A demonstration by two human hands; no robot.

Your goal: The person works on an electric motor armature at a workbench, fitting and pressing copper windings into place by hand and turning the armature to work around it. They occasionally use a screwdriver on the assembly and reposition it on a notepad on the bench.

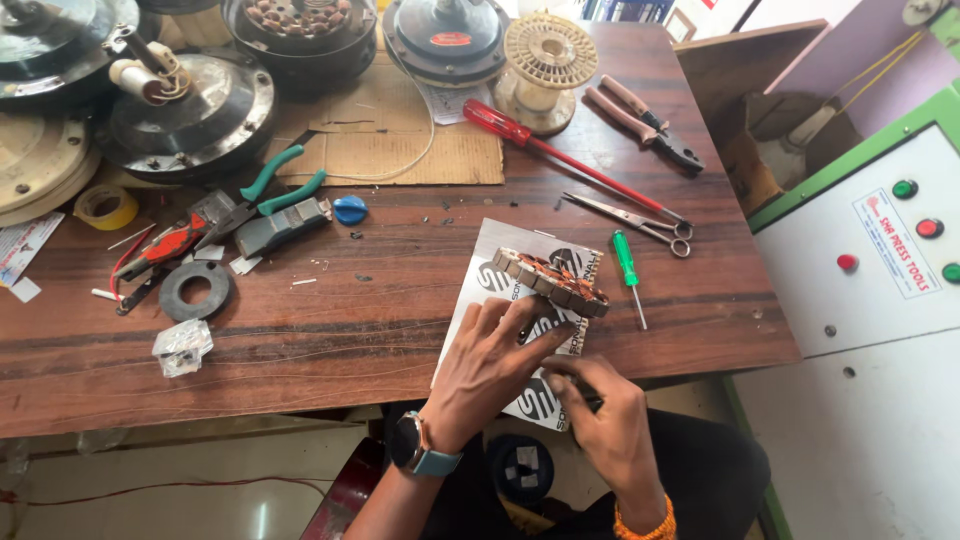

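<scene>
Looks maybe halfway: the wound coil ring (552,280) sits on a printed sheet (520,320), left hand (487,365) fingers spread steadying it, right hand (600,415) fingers pinched on something small I can't make out.

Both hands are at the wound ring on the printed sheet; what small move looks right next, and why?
Probably steady the wound ring with the left hand while the right hand works at its near edge. The ring stands tilted on the printed sheet, not flat, and the left fingers touch its near side. The right hand sits pinched low at the table edge; whether it holds anything cannot be told.
</scene>
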